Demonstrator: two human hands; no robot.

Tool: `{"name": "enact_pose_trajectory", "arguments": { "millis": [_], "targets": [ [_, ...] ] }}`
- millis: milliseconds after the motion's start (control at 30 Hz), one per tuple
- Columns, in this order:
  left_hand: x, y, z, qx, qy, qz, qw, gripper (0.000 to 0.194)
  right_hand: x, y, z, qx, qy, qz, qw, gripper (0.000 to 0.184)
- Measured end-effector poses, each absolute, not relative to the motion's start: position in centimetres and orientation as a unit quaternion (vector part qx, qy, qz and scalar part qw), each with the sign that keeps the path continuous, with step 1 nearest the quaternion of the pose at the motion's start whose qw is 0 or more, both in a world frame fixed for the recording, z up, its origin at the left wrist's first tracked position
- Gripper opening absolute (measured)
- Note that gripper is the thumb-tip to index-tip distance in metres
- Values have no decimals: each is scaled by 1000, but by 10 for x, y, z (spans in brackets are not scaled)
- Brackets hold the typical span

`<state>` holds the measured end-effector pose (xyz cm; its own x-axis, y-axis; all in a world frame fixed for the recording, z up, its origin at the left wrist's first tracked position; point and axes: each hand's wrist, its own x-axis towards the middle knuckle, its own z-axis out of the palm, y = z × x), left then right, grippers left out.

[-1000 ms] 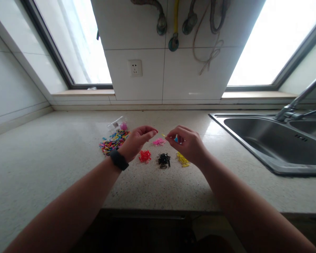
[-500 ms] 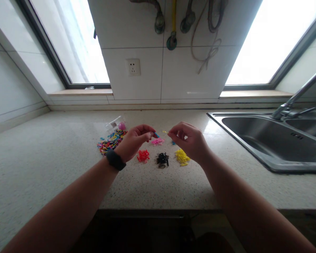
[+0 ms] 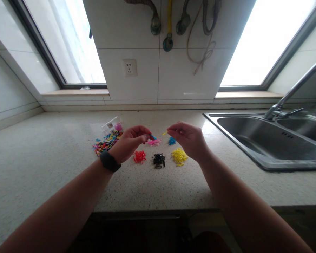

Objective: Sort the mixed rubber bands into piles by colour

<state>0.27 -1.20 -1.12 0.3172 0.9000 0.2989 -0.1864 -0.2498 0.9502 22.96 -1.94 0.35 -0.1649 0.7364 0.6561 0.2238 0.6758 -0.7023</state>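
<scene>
My left hand, with a black band on its wrist, pinches a small blue rubber band above the pink pile. Opposite it, my right hand holds a yellow rubber band between thumb and forefinger, over the counter. Sorted by colour, rubber bands lie in small heaps: red, black, yellow and blue. Partly behind my left hand spreads a mixed multicoloured pile.
A clear plastic bag with a pink ball-like thing lies behind the mixed pile. To the right is a steel sink with a faucet. The speckled counter ends at a front edge near me.
A blue band has come into view in my left fingertips. My right hand keeps the yellow band and has drawn slightly apart from the left, uncovering the blue pile. The view has shifted a little.
</scene>
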Motion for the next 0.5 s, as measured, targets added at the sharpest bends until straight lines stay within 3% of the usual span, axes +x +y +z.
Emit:
{"name": "enact_pose_trajectory", "arguments": {
  "millis": [500],
  "targets": [
    [-1,-9,-15,628,291,482,537,12,234,-16,3,-324,-679,338,565,12]
  ]
}}
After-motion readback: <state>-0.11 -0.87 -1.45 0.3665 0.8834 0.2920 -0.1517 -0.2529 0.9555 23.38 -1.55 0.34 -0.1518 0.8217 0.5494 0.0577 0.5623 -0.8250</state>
